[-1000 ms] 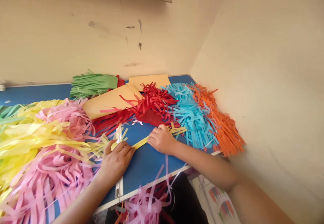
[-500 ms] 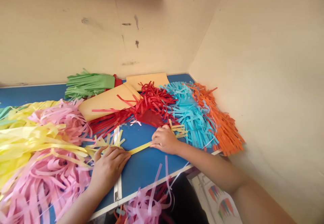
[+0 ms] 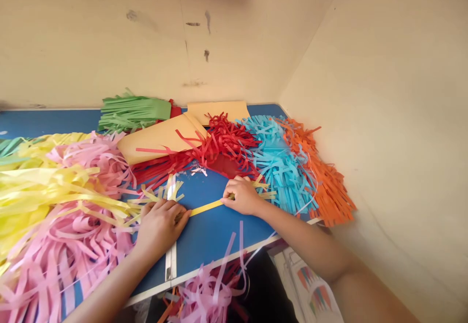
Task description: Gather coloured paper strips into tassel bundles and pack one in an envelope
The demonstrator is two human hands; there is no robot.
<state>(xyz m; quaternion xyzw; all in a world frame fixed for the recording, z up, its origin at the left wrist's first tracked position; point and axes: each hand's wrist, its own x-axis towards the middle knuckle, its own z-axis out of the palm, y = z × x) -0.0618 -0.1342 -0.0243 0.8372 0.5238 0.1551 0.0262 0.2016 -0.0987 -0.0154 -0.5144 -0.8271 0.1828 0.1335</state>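
A yellow paper strip (image 3: 206, 207) stretches between my two hands, low over the blue table. My left hand (image 3: 161, 221) grips its left end, the thumb and fingers pressed together. My right hand (image 3: 241, 195) pinches the other end. Fringed yellow paper ends (image 3: 163, 194) spread out behind my left hand, and similar yellow ends (image 3: 265, 191) stick out beyond my right hand. How these fringes join the strip is hidden by my fingers. Red fringed paper (image 3: 228, 142) lies just behind my hands.
Pink fringes (image 3: 73, 250) and yellow fringes (image 3: 44, 194) heap up on the left. Blue fringes (image 3: 278, 167) and orange fringes (image 3: 331, 186) lie right. A tan paper sheet (image 3: 157, 140) and green fringe (image 3: 135, 111) sit at the back of the blue table (image 3: 204, 245). Lilac strips (image 3: 208, 289) hang below its edge.
Both hands still hold the yellow strip. The right thumb and fingers have shifted slightly on its end, and the left thumb shows more. The view has tilted down a little.
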